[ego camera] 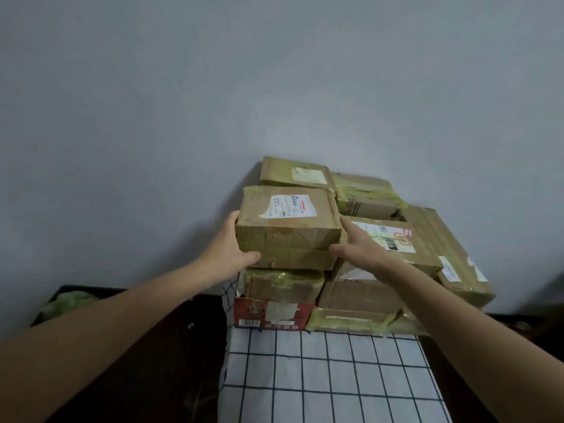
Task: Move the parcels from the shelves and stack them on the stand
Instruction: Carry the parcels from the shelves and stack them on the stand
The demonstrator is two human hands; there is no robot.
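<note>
1. Your left hand [235,248] and right hand [363,245] grip the labelled parcel [290,227] by its sides, thumbs on its front. It sits atop the pile on the checked-cloth stand [329,377].
2. If you release it off-centre on the taped box [283,285] beneath, it may tip forward.

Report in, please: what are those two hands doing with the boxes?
Both busy: left grip and right grip clasp top parcel by its sides. Parcel on the stack, front left. Nothing in the way.

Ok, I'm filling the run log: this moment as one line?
step: stacking | left hand: grips top parcel, left side | right hand: holds its right side | top parcel: on pile | pile: on stand
</note>
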